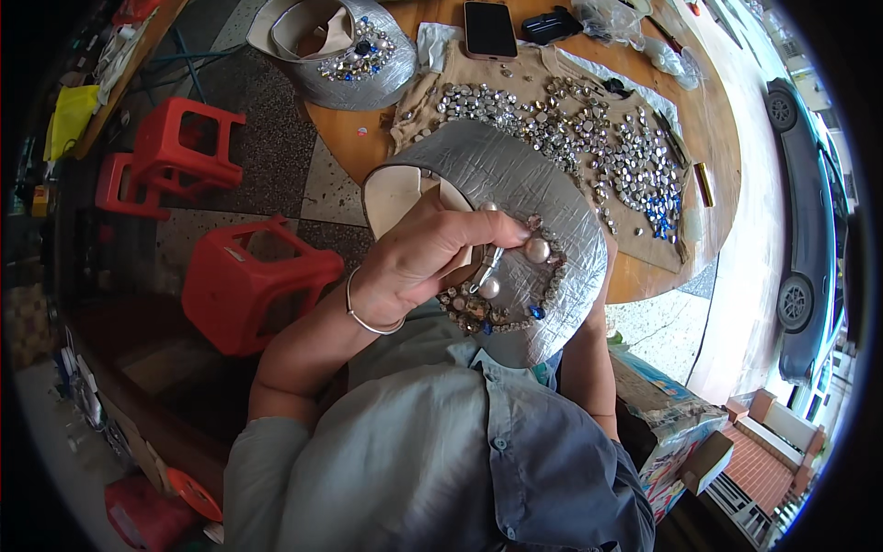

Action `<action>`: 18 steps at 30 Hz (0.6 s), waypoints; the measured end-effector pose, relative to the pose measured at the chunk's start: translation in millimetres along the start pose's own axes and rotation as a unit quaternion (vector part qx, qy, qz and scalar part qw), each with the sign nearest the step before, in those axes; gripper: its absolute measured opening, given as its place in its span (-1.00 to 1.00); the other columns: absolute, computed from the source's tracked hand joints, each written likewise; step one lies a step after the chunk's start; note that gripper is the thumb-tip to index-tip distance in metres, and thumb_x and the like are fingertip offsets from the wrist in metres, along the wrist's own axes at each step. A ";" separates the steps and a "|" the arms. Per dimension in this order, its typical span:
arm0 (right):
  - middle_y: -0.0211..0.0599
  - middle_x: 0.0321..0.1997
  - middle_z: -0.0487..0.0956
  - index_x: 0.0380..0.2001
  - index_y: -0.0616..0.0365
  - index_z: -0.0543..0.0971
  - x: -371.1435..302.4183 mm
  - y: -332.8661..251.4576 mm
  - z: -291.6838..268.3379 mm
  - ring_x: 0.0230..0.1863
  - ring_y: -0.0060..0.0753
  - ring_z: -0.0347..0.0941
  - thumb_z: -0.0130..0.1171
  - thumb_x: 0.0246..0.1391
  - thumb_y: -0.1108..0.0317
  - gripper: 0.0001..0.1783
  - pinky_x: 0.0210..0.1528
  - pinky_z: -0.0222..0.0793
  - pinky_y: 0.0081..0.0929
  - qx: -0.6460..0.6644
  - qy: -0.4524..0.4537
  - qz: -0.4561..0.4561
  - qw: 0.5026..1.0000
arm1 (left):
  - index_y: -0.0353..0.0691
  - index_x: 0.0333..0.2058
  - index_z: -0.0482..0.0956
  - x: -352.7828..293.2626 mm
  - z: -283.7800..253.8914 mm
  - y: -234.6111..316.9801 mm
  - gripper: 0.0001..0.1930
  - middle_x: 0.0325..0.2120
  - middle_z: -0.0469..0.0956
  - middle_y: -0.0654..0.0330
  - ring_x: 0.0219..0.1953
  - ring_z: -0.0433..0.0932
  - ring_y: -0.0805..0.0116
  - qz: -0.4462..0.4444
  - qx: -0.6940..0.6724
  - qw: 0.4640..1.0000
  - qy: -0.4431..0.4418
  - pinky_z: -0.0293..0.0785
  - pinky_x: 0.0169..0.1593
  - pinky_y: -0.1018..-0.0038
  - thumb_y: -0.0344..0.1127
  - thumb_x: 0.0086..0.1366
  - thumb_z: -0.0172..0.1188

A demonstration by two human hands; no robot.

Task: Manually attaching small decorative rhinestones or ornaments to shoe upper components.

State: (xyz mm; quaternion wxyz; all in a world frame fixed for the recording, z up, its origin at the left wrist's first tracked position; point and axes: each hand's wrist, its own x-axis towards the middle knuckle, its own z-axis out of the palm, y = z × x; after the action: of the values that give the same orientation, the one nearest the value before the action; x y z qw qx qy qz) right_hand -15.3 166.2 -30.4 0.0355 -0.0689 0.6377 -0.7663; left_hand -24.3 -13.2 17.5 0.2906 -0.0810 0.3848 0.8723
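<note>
A wide, curved silver band [515, 166] with a crinkled surface and cream lining is held up in front of my chest. Pearls, clear stones and blue stones form a curving pattern on it. My left hand [428, 248], with a bangle at the wrist, grips the band, its thumb pressed beside a large pearl [537, 249]. Some of its fingers are hidden. A small shiny metal piece [487, 272] shows below the thumb; its kind is unclear. My right hand [608, 259] holds the band's right side from behind, its fingers mostly out of sight.
Many loose rhinestones [635, 166] lie on a tan cloth [441, 69] on the round wooden table [722, 138]. A similar decorated silver band [354, 87] sits at the far left edge, near a phone [490, 29]. Red stools [216, 285] stand at left.
</note>
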 end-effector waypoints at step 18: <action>-0.36 -0.23 0.52 -0.53 0.12 0.64 -1.6 12.4 -8.9 -0.16 -0.45 0.38 0.35 -0.34 0.39 -0.84 -0.05 0.23 -0.46 0.090 -0.014 0.044 0.995 | -0.41 -0.42 0.57 3.9 -7.3 -2.4 -0.87 -0.51 0.58 0.13 -0.52 0.55 0.48 -0.010 0.023 1.000 -0.003 0.46 -0.48 0.61 -0.48 0.04 0.15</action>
State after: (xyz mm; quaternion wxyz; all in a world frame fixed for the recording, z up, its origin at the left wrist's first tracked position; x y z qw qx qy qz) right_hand -15.4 172.8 -44.2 0.0843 -0.0476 0.5679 -0.8174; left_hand -26.7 -15.4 9.6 0.3018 -0.0756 0.4030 0.8607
